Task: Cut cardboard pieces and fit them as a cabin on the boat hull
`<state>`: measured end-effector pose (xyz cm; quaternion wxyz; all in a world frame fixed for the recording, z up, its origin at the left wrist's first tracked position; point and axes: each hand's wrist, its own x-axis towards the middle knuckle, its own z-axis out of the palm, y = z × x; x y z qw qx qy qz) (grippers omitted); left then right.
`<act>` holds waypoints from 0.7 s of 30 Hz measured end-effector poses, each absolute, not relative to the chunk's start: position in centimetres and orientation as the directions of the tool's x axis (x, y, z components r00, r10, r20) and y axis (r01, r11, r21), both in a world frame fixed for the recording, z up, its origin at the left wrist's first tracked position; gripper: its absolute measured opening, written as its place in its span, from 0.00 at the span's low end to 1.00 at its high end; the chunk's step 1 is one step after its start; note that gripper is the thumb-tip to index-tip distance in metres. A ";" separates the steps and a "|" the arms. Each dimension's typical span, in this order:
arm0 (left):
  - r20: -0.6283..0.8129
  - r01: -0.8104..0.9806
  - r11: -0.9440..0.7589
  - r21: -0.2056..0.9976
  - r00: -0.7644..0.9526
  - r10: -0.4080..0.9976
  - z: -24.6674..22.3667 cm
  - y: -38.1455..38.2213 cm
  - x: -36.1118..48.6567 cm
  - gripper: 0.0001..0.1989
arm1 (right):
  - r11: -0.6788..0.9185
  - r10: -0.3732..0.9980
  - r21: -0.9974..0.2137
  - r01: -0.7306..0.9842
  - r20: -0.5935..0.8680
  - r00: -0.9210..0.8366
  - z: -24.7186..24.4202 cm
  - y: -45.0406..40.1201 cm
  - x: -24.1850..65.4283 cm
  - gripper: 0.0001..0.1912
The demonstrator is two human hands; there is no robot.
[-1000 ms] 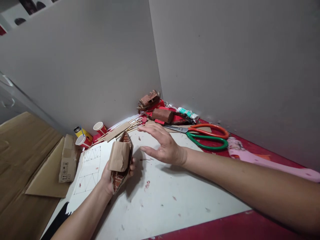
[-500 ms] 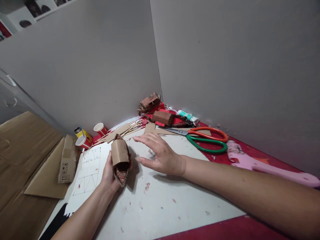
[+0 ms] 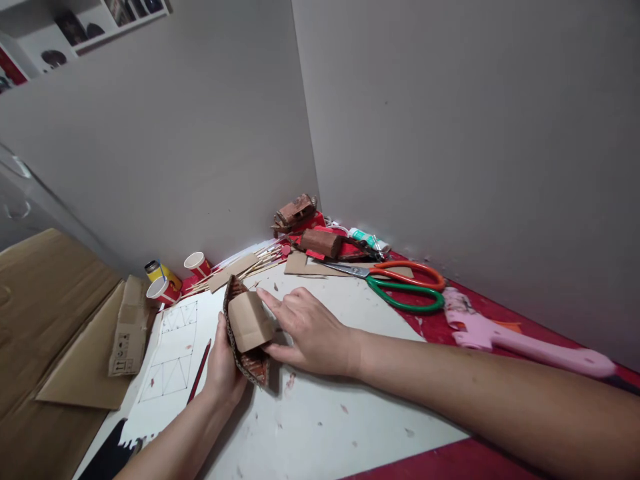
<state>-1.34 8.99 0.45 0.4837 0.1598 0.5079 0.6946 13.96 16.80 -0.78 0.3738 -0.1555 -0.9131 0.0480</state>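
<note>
In my left hand (image 3: 225, 367) is a small cardboard model boat (image 3: 260, 370) with pointed ends and a reddish-brown inside. The fingers are wrapped round its left side and underneath, partly hidden. A curved piece of plain cardboard (image 3: 249, 321) arches over the boat's middle like a roof. My right hand (image 3: 310, 333) grips the right side of the boat; its index finger and thumb lie against the roof's edge while the other fingers are curled. Beyond it, scissors (image 3: 367, 271) with orange and green handles lie on the table.
Two brown model boats, a finished-looking one (image 3: 297, 212) and another (image 3: 320, 243), sit in the corner. Wooden sticks (image 3: 245, 267), paper cups (image 3: 164, 291), a green-white tube (image 3: 369, 240) and a pink glue gun (image 3: 530, 337) lie around. Large cardboard (image 3: 55, 293) stands left, near a drawing (image 3: 170, 360).
My right hand has moved from beside the boat onto its right side. The boat has tilted to the right in my left hand. A dark red pencil now shows beside my left wrist.
</note>
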 end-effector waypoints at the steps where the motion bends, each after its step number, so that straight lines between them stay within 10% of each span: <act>1: -0.264 -0.502 -0.014 0.865 -0.479 0.837 0.4 8.9 -1.2 0.22 | 0.944 0.328 -0.199 0.263 0.660 -0.676 -0.8 16.8 13.9 0.41; 21: -0.145 -0.464 -0.139 0.875 -0.525 0.839 -0.8 9.3 -2.4 0.21 | 0.955 0.290 -0.148 0.256 0.646 -0.706 -0.8 16.2 13.9 0.41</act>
